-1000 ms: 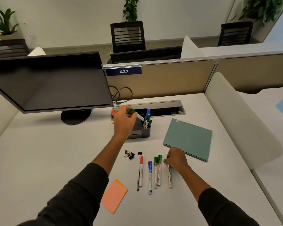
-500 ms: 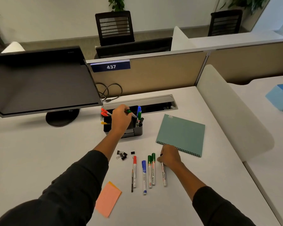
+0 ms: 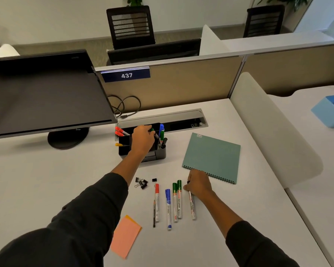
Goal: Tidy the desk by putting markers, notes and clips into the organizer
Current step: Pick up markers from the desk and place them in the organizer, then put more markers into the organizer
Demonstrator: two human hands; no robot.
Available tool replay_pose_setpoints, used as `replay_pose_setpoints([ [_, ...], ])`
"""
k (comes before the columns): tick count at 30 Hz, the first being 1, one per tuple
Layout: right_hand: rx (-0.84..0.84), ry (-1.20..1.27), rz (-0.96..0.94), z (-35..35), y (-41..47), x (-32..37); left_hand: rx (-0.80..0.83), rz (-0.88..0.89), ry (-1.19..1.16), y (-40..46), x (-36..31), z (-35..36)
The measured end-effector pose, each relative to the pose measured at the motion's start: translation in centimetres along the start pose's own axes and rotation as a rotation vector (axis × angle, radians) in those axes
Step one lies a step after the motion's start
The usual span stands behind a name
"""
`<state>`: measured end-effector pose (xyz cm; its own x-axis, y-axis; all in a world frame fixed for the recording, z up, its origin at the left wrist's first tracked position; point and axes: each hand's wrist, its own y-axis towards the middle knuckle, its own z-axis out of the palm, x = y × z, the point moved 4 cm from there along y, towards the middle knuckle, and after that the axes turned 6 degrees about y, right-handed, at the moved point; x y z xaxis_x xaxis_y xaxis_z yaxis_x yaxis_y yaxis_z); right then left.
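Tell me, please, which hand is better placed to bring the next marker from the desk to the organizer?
Right. The right hand already grips a black-capped marker lying on the desk, while the left hand is occupied holding a green marker over the organizer.

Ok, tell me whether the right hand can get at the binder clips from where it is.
Probably yes. The right hand grips a black-capped marker, so it must let go first; the binder clips lie uncovered to its left, past the marker row, and the left forearm passes just above them.
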<state>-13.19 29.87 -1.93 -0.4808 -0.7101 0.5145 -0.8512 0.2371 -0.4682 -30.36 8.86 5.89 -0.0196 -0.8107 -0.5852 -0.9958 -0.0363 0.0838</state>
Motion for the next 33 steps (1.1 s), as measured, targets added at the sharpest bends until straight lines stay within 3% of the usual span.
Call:
replay_pose_setpoints([
  [8, -0.005, -0.019, -0.007, 0.0, -0.2, 0.2, -0.075, -0.021, -0.098, -2.5, 0.7, -1.2],
  [14, -0.028, -0.048, -0.015, -0.2, -0.4, 0.3, -0.109, 0.01, -0.221, -9.9, 1.4, -0.3],
  [23, -0.057, -0.111, 0.006, -3.4, 0.2, 0.3, 0.265, -0.002, -0.077, -20.9, 1.4, 5.9],
  [33, -0.315, 0.067, -0.159, -13.9, -0.9, 6.6, 0.389, -0.018, 0.075, -20.5, 1.3, 7.8],
])
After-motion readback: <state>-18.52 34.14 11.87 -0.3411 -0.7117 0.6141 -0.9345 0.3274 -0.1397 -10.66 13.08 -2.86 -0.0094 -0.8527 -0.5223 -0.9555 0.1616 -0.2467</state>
